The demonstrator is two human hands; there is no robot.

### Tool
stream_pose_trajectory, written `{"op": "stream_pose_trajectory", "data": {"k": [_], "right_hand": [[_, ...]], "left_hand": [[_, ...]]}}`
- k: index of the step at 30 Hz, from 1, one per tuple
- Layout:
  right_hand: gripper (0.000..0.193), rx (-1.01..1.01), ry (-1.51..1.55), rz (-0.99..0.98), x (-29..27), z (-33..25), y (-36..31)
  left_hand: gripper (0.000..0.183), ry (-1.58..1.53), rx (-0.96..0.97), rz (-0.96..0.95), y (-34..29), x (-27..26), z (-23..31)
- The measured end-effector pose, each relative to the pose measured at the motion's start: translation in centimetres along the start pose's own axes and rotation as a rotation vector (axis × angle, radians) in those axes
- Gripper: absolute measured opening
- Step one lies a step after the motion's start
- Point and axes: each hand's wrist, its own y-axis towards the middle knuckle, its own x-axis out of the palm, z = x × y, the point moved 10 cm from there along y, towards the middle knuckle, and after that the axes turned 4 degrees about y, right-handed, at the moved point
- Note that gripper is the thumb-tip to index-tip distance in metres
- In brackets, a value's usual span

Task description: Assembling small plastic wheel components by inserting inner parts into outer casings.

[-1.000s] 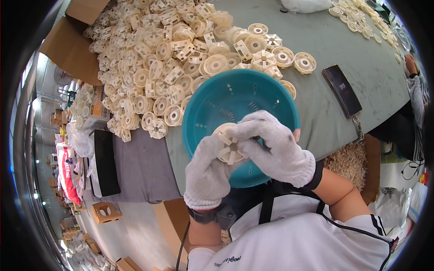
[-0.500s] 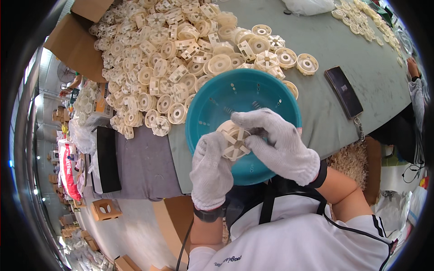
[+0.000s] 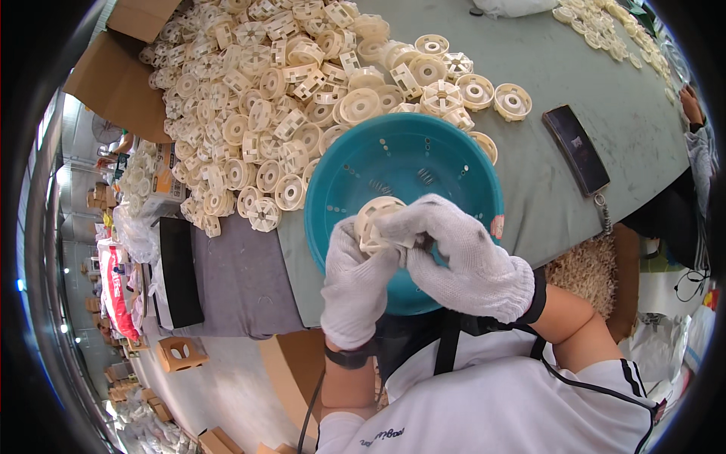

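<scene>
Both my hands wear whitish knit gloves and meet over the near part of a teal basin [image 3: 454, 170]. My left hand [image 3: 352, 284] is closed around the side of a cream plastic wheel-shaped part [image 3: 370, 219]. My right hand [image 3: 469, 261] pinches the same part from the other side, its thumb and fingers covering much of it. Whether a smaller piece sits between the right fingertips is hidden. The basin wall has groups of small light holes, and two dark striped marks lie on its bottom, too small to name.
A large heap of similar cream parts [image 3: 265, 113] covers the far left. A dark phone-like case [image 3: 576, 151] with a chain lies right of the basin. Thin cream rings [image 3: 597, 34] spread at the far right. Open cardboard flaps [image 3: 121, 91] stand beyond the heap; another person's hand [image 3: 690, 106] shows far right.
The cream part has been tilted, so its spoked face no longer shows. My right fingers have come down over it, and my left hand has shifted round its side.
</scene>
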Motion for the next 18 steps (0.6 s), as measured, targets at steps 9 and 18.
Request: {"op": "stream_pose_trajectory", "data": {"k": [9,18], "right_hand": [[0.036,0.463,0.6,0.057,0.3,4.6,-0.2],[0.035,0.301,0.25,0.46,-12.8,2.9,-5.7]], "left_hand": [[0.025,-0.098,0.053,0.099,-0.9,-1.3,1.1],[0.029,0.21,0.195,0.215,-5.1,-4.6,5.4]]}}
